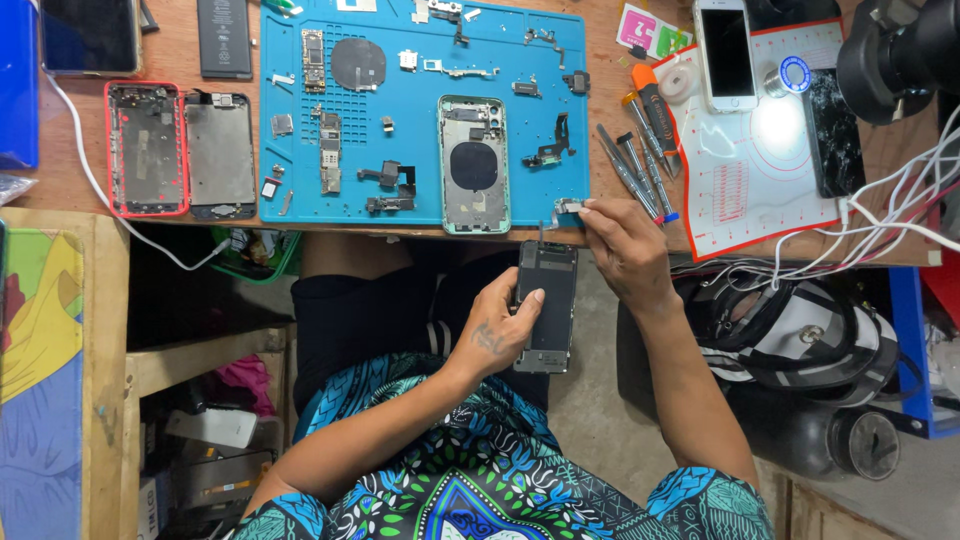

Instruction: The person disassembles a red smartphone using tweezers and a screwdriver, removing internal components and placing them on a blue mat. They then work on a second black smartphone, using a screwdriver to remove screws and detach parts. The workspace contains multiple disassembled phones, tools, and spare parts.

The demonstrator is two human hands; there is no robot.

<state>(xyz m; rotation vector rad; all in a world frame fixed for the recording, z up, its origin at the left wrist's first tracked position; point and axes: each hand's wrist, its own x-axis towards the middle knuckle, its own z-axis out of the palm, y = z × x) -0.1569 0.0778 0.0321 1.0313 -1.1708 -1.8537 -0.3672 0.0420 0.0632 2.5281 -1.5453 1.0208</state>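
Dark and glossy, the detached phone screen panel (pixel 546 305) sat below the near edge of the blue work mat (pixel 420 200), over the person's lap. The left hand (pixel 497 332) clasped it along its left side, thumb across the face. It looked thin, light, stiff and easily cracked, best held by its long edges, away from the flex cable at its top. The right hand (pixel 625 250), at the mat's lower right corner, pinched a small metal part (pixel 569 207) between its fingertips. On the mat lay an open green phone housing (pixel 474 165) among loose brackets and boards. Right of the mat, screwdrivers (pixel 635 165) and an orange-handled knife (pixel 655 110) crowded the bench, with white cables (pixel 900 210) beyond them.
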